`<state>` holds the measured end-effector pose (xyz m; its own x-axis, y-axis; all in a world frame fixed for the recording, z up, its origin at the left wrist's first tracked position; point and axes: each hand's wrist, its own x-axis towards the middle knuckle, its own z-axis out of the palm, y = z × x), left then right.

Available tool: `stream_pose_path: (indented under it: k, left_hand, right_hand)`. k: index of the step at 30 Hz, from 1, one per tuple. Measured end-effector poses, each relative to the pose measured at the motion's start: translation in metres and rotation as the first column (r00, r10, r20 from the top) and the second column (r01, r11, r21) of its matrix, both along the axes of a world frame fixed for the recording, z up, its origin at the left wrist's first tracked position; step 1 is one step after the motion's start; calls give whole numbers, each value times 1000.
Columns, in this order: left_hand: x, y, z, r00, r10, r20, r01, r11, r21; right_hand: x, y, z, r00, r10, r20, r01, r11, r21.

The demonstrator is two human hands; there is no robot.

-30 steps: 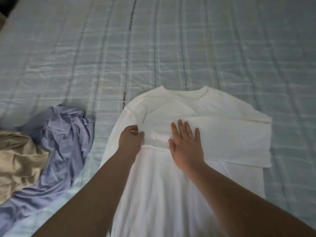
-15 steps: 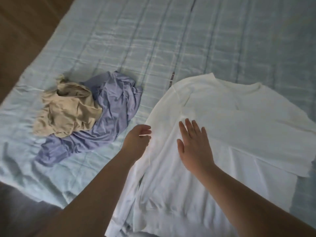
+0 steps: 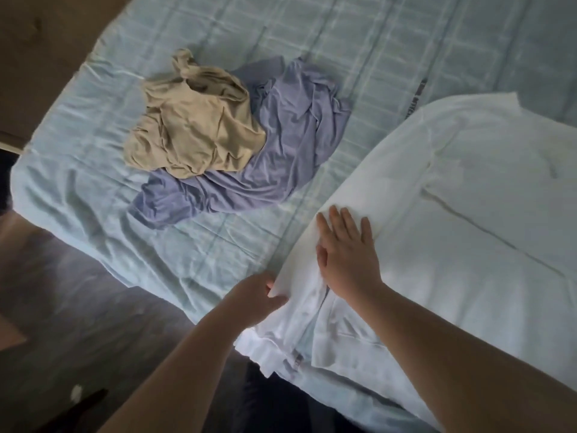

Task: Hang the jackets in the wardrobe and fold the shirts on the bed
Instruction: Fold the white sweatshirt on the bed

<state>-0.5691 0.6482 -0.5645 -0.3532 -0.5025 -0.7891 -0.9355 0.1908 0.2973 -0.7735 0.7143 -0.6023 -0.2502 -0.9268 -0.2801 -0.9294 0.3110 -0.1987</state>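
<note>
Pale blue bed (image 3: pixel 93 189) carries the white shirt (image 3: pixel 468 245) near right, left hand (image 3: pixel 254 296) pinching its side edge, right hand (image 3: pixel 346 254) pressing flat with straight fingers: a side fold seems in hand, next needing that edge carried inward.

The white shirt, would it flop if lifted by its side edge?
Probably floppy: the white shirt lies limp, rumpled at the bed edge. Likely light; the left hand merely pinches its edge. It may slide, hence perhaps the right hand pressing flat on it.
</note>
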Motion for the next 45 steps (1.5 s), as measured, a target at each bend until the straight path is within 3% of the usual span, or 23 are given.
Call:
stream_pose_path:
  k: [2,5,7,9,12,14,18,24,28,32,34,37,41,45]
  left_hand:
    - [7,-6,8,1000,5,-29,-2,995,98]
    - [15,-39,35,948,232,-217,-191,962,194]
    - [20,-74,55,888,303,-347,-265,952,152]
    - [25,-111,74,895,220,-388,-229,973,23]
    - [26,-169,92,929,20,-370,-93,979,-179]
    - [28,-207,88,933,-41,-358,-37,977,-209]
    - [37,-272,54,954,-203,-222,162,969,-188]
    - [66,-323,17,934,-355,-34,355,935,-2]
    - [90,-315,25,973,-87,-216,111,989,102]
    - [113,-305,39,888,238,-393,-167,964,208]
    - [121,-301,42,825,388,-410,-264,907,327]
    - [134,-293,34,694,632,-345,-332,706,626]
    - [144,-284,10,654,678,-335,-433,699,569]
    - [140,-273,9,453,814,-363,-499,569,653]
  right_hand:
    - [8,-7,2,999,-45,-19,45,999,29]
    - [19,-23,8,992,-120,-32,122,992,43]
    - [26,-38,17,985,-173,-25,174,985,12]
    - [34,-58,27,975,-221,-10,220,975,-38]
    - [48,-94,40,955,-296,25,297,950,-100]
    - [57,-116,38,945,-325,36,327,939,-105]
    - [71,-152,15,918,-395,21,396,915,-75]
    - [79,-181,-18,909,-406,-95,404,914,-35]
    - [81,-187,-16,897,-413,-155,422,906,29]
    - [88,-196,3,905,-400,-144,411,909,62]
    - [91,-199,13,919,-376,-115,384,922,47]
    - [95,-200,15,934,-346,-87,350,936,32]
    - [99,-201,-8,945,-306,-115,313,949,48]
    - [105,-209,-19,931,-339,-136,344,939,18]
